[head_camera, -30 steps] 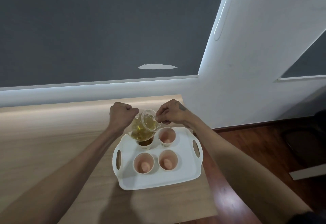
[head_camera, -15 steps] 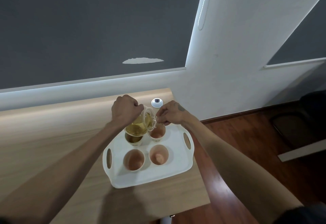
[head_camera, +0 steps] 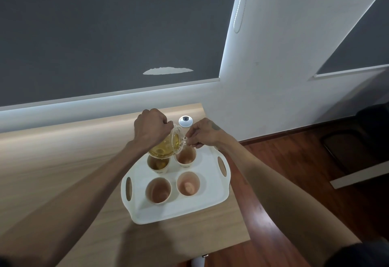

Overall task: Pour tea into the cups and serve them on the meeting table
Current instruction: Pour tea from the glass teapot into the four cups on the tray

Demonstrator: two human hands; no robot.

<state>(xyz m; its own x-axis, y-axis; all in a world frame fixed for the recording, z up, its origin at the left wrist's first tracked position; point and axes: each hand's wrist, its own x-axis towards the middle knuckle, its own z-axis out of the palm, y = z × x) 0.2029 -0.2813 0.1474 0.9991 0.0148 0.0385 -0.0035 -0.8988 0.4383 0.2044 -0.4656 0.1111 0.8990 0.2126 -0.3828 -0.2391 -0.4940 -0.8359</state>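
Left hand [head_camera: 152, 129] is fisted on the handle of the glass teapot [head_camera: 166, 148], tipping it toward 6 o'clock so the spout sits right over the cup at the tray's 11 o'clock [head_camera: 158, 164]; tea visible in it. Right hand [head_camera: 202, 134] pinches the lid knob [head_camera: 185, 139], likely so the lid doesn't slide off mid-tilt. Other three cups look empty: 1 o'clock [head_camera: 185, 158], 7 o'clock [head_camera: 158, 190], 5 o'clock [head_camera: 188, 183]. Cups grouped on the white tray [head_camera: 189, 207] at the table [head_camera: 52, 161] corner, probably for carrying in one go.
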